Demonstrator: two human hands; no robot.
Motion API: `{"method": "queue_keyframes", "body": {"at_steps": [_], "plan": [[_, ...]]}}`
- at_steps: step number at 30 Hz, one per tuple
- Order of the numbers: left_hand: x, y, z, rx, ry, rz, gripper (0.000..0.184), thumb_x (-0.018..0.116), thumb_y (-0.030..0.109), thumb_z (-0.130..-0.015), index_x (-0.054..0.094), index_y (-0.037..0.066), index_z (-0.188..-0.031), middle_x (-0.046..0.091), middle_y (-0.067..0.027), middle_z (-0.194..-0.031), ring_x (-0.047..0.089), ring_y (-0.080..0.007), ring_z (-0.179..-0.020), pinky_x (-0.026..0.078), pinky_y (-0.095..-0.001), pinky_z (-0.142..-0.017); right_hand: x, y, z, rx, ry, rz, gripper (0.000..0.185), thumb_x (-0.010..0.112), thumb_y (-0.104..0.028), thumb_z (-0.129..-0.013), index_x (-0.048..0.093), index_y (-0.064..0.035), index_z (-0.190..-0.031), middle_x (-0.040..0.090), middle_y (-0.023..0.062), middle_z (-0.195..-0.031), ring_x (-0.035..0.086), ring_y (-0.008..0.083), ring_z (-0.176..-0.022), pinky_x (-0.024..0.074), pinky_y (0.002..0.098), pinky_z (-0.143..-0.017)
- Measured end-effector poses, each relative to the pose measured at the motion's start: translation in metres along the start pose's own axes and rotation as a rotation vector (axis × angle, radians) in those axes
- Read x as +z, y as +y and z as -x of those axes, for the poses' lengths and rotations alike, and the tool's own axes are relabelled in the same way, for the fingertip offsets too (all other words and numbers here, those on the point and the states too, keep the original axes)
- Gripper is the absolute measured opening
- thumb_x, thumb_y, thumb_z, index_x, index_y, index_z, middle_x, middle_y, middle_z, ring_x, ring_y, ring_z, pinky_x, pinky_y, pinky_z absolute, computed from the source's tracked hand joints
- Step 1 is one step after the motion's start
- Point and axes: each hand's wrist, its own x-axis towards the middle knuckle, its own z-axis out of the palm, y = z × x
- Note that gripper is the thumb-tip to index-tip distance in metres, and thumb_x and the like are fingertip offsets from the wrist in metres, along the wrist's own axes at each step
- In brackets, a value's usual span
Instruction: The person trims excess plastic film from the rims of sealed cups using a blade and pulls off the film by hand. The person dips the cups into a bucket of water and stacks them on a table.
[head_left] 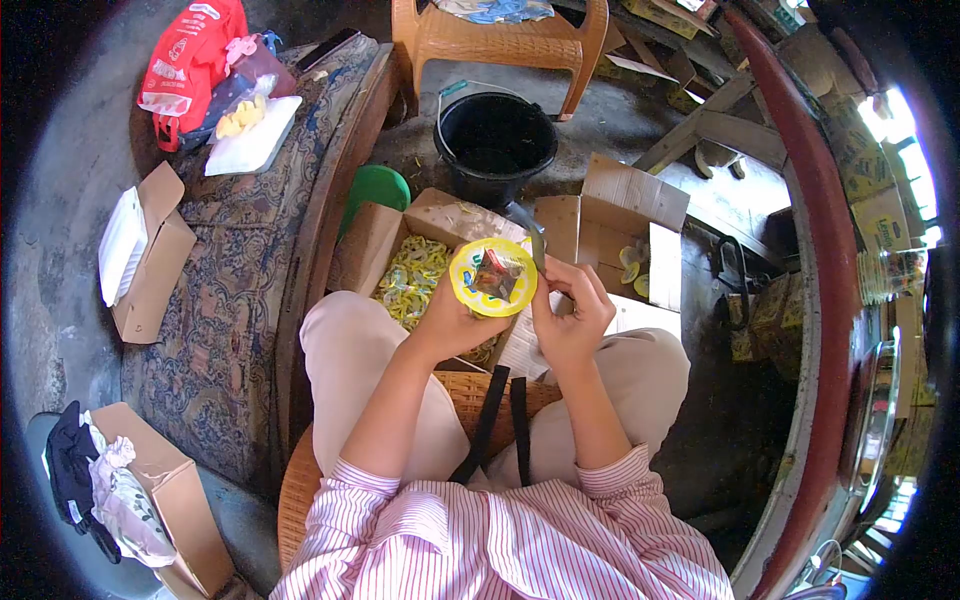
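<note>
A round yellow-rimmed cup (493,277) with a printed lid is held up in front of the lap. My left hand (450,322) is wrapped round its left and lower side. Close to the cup's right edge, my right hand (572,312) is closed on a knife (538,245), whose dark blade points upward beside the rim. Behind my left hand, a cardboard box (376,244) holds many yellow and white strips (418,275). A second open box (663,264), behind my right hand, has several yellow-rimmed cups (632,265) inside.
A black bucket (497,150) stands beyond the boxes, with a green basin (378,192) to its left. Further back is a wicker chair (500,48). A patterned couch (225,270) runs along the left, and a red-edged wooden frame (838,300) along the right.
</note>
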Motion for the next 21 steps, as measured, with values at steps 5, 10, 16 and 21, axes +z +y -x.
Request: {"method": "queue_keyframes", "body": {"at_steps": [5, 10, 16, 21], "plan": [[-0.0043, 0.0054, -0.0011, -0.055, -0.020, 0.052, 0.055, 0.072, 0.006, -0.063, 0.047, 0.001, -0.112, 0.055, -0.0086, -0.106, 0.053, -0.0156, -0.098, 0.042, -0.0299, -0.086, -0.0019, -0.0022, 0.0024, 0.020, -0.031, -0.021, 0.021, 0.063, 0.009, -0.066, 0.063, 0.0018, -0.085, 0.060, 0.0104, -0.071, 0.060, 0.0155, -0.062, 0.0480, 0.0239, -0.056], [-0.0043, 0.0023, 0.0004, -0.005, -0.058, -0.013, 0.059, 0.072, 0.007, -0.062, 0.045, 0.002, -0.114, 0.055, -0.0086, -0.107, 0.053, -0.0160, -0.098, 0.042, -0.0298, -0.087, -0.0012, -0.0014, 0.0012, 0.002, -0.023, -0.009, 0.021, 0.062, 0.010, -0.065, 0.062, 0.0009, -0.083, 0.060, 0.0100, -0.069, 0.058, 0.0165, -0.058, 0.0469, 0.0245, -0.054], [-0.0042, 0.0019, 0.0030, 0.053, -0.086, 0.000, 0.061, 0.071, 0.006, -0.061, 0.043, 0.002, -0.116, 0.051, -0.0082, -0.109, 0.051, -0.0182, -0.103, 0.040, -0.0304, -0.090, -0.0065, 0.0029, -0.0038, 0.038, -0.113, -0.059, 0.021, 0.061, 0.010, -0.065, 0.063, 0.0010, -0.084, 0.061, 0.0106, -0.071, 0.060, 0.0172, -0.061, 0.0478, 0.0251, -0.056], [-0.0004, 0.0020, 0.0027, 0.064, 0.010, 0.151, 0.065, 0.070, 0.004, -0.063, 0.038, 0.002, -0.119, 0.049, -0.0084, -0.110, 0.048, -0.0189, -0.106, 0.038, -0.0305, -0.092, -0.0049, 0.0041, -0.0012, 0.088, -0.068, -0.096, 0.020, 0.062, 0.010, -0.066, 0.063, 0.0012, -0.084, 0.061, 0.0106, -0.072, 0.061, 0.0163, -0.063, 0.0485, 0.0246, -0.057]]}}
